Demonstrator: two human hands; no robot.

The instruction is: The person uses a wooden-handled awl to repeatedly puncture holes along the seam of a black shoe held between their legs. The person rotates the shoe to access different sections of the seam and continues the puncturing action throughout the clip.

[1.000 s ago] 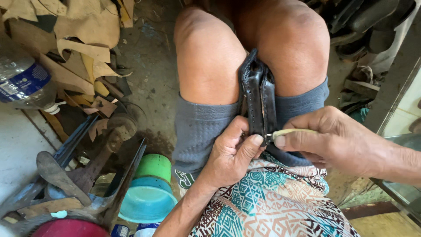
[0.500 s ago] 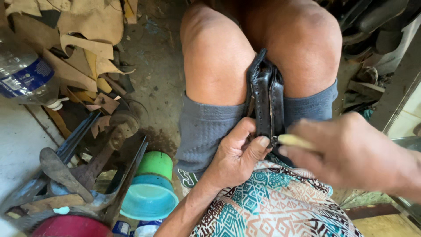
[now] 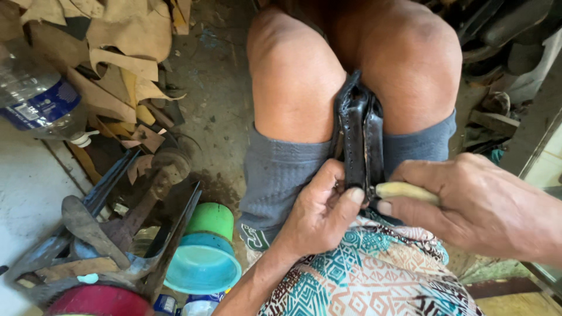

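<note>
The black leather piece (image 3: 358, 137) stands on edge, clamped between your knees. Your left hand (image 3: 319, 213) pinches its near end, thumb pressed flat against the stitched edge. Your right hand (image 3: 474, 205) has its fingers curled tight around the pale tool handle (image 3: 404, 190), whose tip meets the leather just beside that thumb. Judged from its folds, the leather is stiff yet flexible and light — hold it close to the working point, where it flexes least.

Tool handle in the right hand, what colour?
Pale cream-yellow handle, gripped by the right hand; head view.
</note>
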